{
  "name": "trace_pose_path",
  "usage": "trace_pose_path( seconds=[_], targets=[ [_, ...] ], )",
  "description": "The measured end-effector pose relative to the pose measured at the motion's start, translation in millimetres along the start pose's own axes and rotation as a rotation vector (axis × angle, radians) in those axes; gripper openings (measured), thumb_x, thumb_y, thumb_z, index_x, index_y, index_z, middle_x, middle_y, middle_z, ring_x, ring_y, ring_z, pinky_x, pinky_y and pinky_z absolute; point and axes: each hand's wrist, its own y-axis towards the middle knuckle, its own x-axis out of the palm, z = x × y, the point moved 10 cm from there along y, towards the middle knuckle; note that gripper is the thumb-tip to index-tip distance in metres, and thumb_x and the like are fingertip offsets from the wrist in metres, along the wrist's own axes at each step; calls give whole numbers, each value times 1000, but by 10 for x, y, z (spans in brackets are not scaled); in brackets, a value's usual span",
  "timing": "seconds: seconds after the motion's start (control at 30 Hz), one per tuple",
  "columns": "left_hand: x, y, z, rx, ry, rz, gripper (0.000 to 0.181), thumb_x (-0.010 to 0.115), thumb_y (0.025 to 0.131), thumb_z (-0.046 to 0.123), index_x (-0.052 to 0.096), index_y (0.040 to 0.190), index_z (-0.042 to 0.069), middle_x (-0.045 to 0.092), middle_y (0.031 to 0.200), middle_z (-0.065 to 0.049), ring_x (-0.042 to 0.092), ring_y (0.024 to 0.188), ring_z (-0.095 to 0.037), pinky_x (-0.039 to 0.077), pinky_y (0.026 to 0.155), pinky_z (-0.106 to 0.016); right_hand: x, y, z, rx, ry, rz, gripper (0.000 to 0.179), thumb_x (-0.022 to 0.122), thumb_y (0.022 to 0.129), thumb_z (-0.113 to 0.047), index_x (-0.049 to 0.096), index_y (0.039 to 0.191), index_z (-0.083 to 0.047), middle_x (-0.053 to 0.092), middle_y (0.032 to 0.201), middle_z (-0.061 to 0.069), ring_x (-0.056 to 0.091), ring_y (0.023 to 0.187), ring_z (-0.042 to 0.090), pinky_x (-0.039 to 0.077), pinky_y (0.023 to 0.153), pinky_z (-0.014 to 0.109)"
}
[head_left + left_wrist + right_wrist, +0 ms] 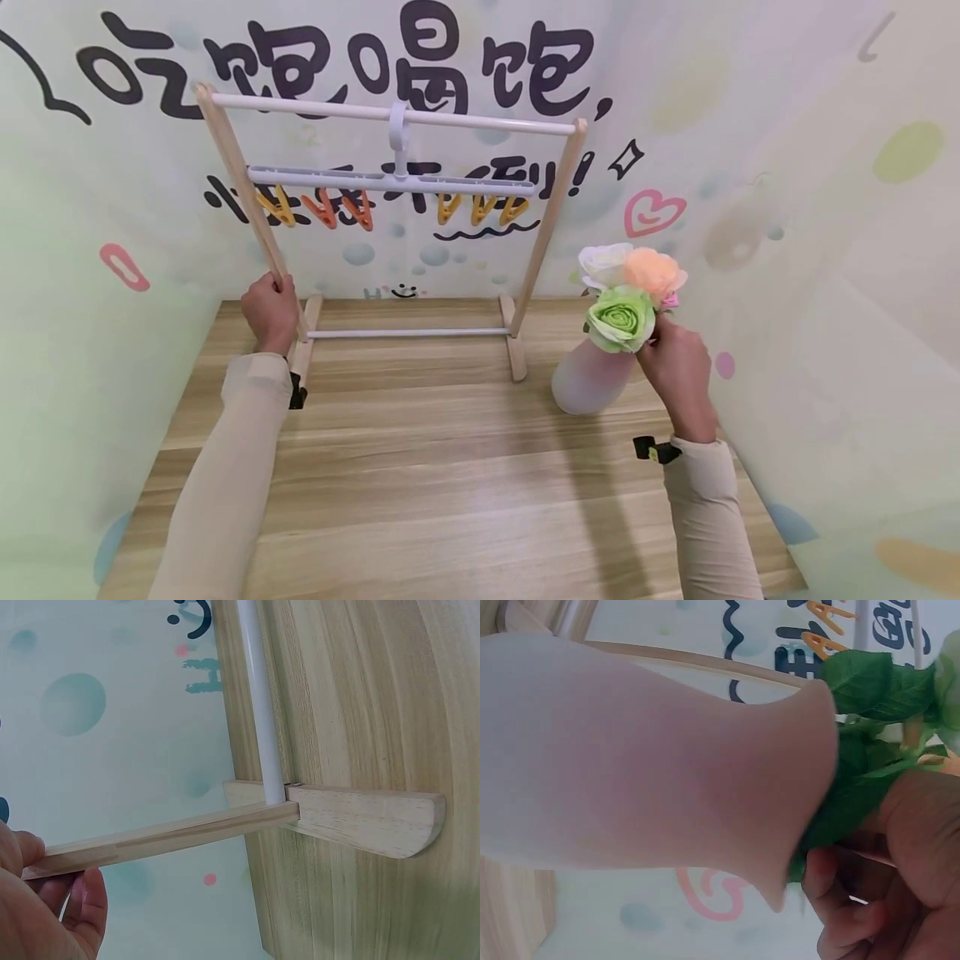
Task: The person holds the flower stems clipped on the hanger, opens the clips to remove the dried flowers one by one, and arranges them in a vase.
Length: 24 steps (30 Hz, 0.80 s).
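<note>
A small wooden rack (551, 225) with white rods stands at the back of the table. My left hand (272, 310) grips its left upright (165, 838) between thumb and fingers. On the top rod hangs a white hanger (345, 180) bearing several yellow and orange clips (360, 210). At the right, a pale pink vase (592, 379) holds artificial flowers (621, 319) in white, peach, green and pink. My right hand (677, 362) is at the vase's mouth, its fingers curled about the green stems and leaves (855, 795); the exact grip is partly hidden.
A wood-grain table (420, 475) lies under everything. Behind it rises a white printed wall (465, 258) with black characters, and side walls stand close on the left and right. The rack's feet (367, 817) rest on the table.
</note>
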Motion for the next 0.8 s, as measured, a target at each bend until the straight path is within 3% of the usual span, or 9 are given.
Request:
trace_pose_path(
  seconds=[0.13,0.43,0.57,0.8],
  targets=[
    [6,4,2,-1,1,-11,36,49,102,26,70,105,-4,70,96,-23,64,82,-34,37,60,-25,95,-6,49,55,-53,-107,27,62,86,-13,50,62,-11,44,53,4,46,50,26,29,43,34],
    [-11,14,-6,-2,6,-14,37,48,103,27,70,106,-3,70,97,-23,65,83,-34,38,60,-25,198,95,103,78,-62,-274,28,61,86,-13,50,61,-8,52,58,13,51,53,31,35,43,39],
    [-13,22,-26,4,6,-8,37,48,103,27,70,104,-4,69,96,-23,64,83,-34,39,61,-26,264,131,122,96,-61,-355,23,64,87,-17,58,70,-2,61,66,20,59,58,35,40,46,42],
    [-17,21,-26,5,0,-20,37,49,103,27,70,108,-3,70,98,-23,65,84,-35,42,63,-30,344,119,146,153,51,-479,20,62,90,-14,64,93,5,67,63,11,64,53,20,45,49,34]
  ],
)
